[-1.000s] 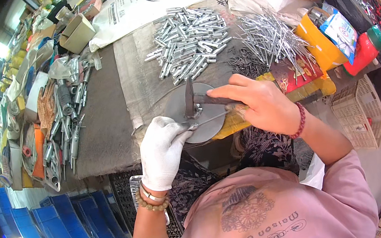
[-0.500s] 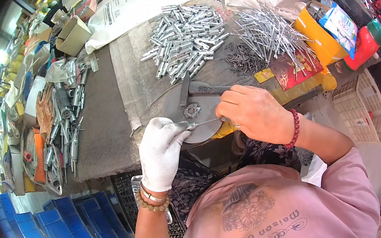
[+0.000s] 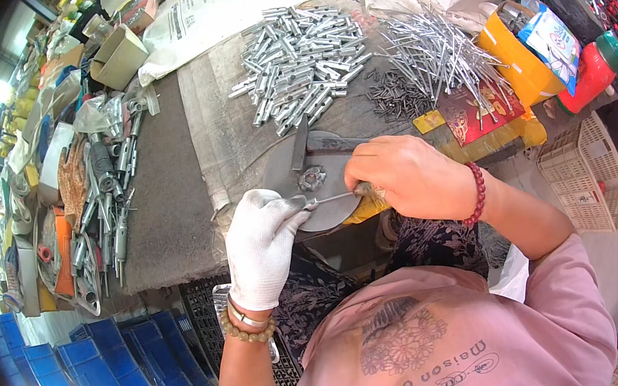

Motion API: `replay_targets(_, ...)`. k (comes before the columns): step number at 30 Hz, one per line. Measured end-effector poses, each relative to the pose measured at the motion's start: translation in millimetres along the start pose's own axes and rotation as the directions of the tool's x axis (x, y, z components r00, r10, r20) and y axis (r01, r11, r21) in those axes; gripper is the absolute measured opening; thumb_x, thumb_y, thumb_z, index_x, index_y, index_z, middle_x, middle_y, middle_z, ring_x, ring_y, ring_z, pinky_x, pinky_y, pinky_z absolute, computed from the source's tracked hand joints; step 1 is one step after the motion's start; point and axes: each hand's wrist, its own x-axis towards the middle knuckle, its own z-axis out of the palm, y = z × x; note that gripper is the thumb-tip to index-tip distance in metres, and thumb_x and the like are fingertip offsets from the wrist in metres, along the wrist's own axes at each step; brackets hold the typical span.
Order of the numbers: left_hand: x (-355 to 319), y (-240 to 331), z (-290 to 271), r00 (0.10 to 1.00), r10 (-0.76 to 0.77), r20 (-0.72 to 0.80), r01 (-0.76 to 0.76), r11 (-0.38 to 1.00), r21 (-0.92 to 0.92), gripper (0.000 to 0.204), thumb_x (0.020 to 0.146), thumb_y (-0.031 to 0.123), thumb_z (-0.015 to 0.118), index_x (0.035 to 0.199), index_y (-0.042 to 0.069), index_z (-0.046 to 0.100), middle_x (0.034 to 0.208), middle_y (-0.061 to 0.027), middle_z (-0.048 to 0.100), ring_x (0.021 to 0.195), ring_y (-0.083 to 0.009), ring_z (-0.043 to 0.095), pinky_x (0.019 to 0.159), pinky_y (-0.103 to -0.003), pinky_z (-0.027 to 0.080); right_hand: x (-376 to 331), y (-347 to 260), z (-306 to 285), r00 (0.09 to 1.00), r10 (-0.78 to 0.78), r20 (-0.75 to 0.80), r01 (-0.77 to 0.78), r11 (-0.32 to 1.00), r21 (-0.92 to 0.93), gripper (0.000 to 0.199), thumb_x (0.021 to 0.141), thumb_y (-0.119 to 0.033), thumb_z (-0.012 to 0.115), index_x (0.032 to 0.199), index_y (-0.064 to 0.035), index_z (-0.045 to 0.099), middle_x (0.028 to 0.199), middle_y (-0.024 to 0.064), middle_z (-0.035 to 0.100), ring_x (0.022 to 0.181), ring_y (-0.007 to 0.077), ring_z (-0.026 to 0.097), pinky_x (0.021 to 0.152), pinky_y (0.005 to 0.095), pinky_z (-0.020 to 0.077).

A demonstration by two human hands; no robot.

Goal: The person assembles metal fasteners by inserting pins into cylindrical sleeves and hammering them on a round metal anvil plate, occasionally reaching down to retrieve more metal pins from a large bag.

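So, both hands are working close together at the near edge of the worktop, which is covered with a dark grey mat. The left hand, in a white glove, is pinched shut on one end of a thin metal rod, thumb and fingertips closed around its tip. The bare right hand, with a red bead bracelet on the wrist, is curled closed around the other end, so the rod spans the small gap between the two hands. It's held just above a flat grey metal plate that lies on the worktop and has a small gear-like part sitting on it. Whether the rod actually touches the plate is hard to tell from this angle, it's tiny.

Farther back on the worktop there's a big pile of short silver tubes, and to its right a loose heap of long thin silver pins with a patch of small dark pieces in between. Off to the left sits a row of metal hand tools. On the right side there's an orange bag and a white plastic basket below it. Blue crates are stacked down on the lower left.
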Motion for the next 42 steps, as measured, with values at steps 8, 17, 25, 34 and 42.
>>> replay_targets(8,-1,1,-14,1.000,-0.002,0.024,0.000,0.998,0.069,0.015,0.082,0.006,0.082,0.096,0.006,0.078,0.090,-0.0092,0.065,0.087,-0.0275,0.067,0.076,-0.036,0.054,8,-13,8,1.000,-0.020,0.024,0.022,0.993,-0.115,0.019,0.081,-0.002,0.067,0.099,-0.0079,0.065,0.101,0.0108,0.064,0.098,0.0358,0.064,0.086,0.0475,0.0522)
replay_targets(17,-1,0,-14,1.000,0.005,0.022,-0.007,0.998,0.063,0.019,0.081,0.002,0.082,0.099,0.004,0.079,0.092,-0.0108,0.067,0.090,-0.0285,0.067,0.082,-0.037,0.054,5,-1,3,0.984,0.058,-0.170,-0.118,0.922,-0.368,0.045,0.080,-0.003,0.070,0.124,-0.0089,0.070,0.103,0.0091,0.062,0.099,0.0310,0.063,0.091,0.0442,0.0515)
replay_targets(25,-3,-9,-10,1.000,0.015,-0.006,-0.015,1.000,-0.012,0.013,0.081,0.002,0.082,0.093,0.003,0.076,0.090,-0.0106,0.065,0.087,-0.0294,0.066,0.080,-0.038,0.053,-13,-32,-10,0.981,0.078,-0.180,-0.111,0.978,-0.179,0.063,0.079,0.008,0.066,0.139,-0.0108,0.069,0.106,0.0107,0.062,0.090,0.0291,0.069,0.075,0.0390,0.0559)
replay_targets(34,-2,-11,-9,1.000,0.019,0.005,-0.019,1.000,-0.013,0.016,0.079,0.002,0.084,0.092,0.003,0.076,0.090,-0.0099,0.065,0.088,-0.0291,0.065,0.080,-0.038,0.053,-14,-53,-7,0.995,-0.040,-0.087,0.012,0.954,-0.298,0.062,0.082,0.006,0.066,0.141,-0.0130,0.070,0.102,0.0077,0.060,0.081,0.0238,0.068,0.070,0.0367,0.0562)
replay_targets(42,-7,-15,-10,1.000,-0.007,0.018,0.008,0.997,-0.079,0.018,0.080,0.003,0.083,0.097,0.004,0.078,0.093,-0.0103,0.065,0.091,-0.0282,0.065,0.083,-0.038,0.053,1,-26,-5,0.984,0.110,-0.139,-0.136,0.970,-0.200,0.057,0.080,0.005,0.066,0.133,-0.0150,0.074,0.111,0.0094,0.064,0.097,0.0288,0.066,0.083,0.0399,0.0559)
